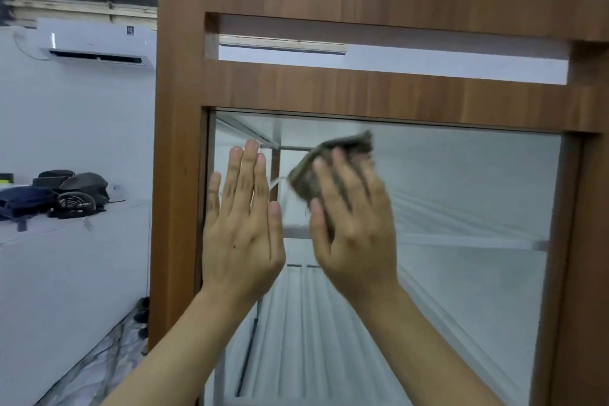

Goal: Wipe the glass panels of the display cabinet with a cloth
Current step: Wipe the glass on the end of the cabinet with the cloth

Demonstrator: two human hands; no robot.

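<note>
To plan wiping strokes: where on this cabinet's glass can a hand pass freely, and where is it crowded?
Free: the glass panel from the right hand to the wooden frame's right side, and low between the forearms. Crowded: upper left, where the left hand lies beside the cloth.

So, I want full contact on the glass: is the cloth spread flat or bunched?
Bunched. The cloth shows as a crumpled, blurred wad sticking out past the right hand, not a flat sheet on the glass panel.

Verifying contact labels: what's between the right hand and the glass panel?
The grey-green cloth: the right hand presses it against the glass panel. Nothing else shows between them in the head view.
</note>
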